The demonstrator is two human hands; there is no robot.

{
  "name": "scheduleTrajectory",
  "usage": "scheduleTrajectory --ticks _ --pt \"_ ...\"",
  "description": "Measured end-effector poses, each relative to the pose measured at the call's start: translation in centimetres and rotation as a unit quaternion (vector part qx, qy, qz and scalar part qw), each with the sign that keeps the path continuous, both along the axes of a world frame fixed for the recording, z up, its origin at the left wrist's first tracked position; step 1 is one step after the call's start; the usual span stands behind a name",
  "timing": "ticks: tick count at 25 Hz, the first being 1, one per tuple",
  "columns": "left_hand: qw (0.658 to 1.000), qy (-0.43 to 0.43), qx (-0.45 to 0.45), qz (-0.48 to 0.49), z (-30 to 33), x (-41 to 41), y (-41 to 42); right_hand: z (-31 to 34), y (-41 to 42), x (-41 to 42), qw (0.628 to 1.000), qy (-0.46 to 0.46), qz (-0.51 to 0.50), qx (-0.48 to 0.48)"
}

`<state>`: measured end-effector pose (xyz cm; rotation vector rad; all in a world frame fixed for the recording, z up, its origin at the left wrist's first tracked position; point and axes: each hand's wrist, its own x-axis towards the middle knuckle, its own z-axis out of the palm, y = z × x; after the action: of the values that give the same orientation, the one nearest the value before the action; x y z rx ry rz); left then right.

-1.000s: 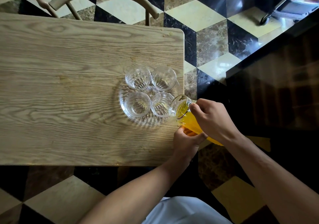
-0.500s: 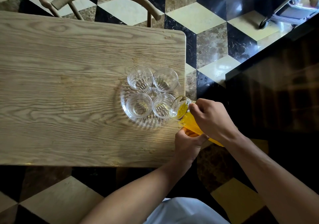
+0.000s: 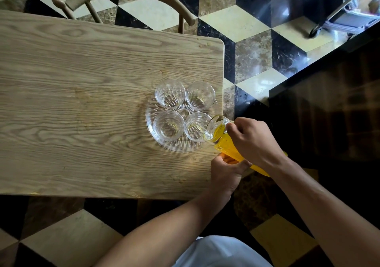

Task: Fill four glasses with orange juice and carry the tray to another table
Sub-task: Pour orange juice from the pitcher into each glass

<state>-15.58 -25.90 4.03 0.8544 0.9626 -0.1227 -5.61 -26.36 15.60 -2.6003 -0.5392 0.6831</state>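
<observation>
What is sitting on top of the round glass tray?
Four clear glasses stand on the glass tray, two by two. The near-right glass sits under the tilted juice carafe mouth. All look nearly empty; glare hides any thin layer of juice.

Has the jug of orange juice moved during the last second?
No. The jug keeps its mouth over the near right glass, at the tray edge.

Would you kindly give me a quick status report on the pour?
Both hands grip the tilted juice carafe: right hand at the neck, left hand beneath. Mouth over near-right glass; no juice stream visible. Nothing in the way.
</observation>
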Motion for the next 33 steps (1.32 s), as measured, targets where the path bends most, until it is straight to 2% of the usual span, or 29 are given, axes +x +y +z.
scheduleTrajectory --ticks 33 --pt "0.999 -0.021 -0.044 0.013 2.0 0.3 0.0 -0.1 0.8 0.6 0.998 -0.029 0.032 -0.055"
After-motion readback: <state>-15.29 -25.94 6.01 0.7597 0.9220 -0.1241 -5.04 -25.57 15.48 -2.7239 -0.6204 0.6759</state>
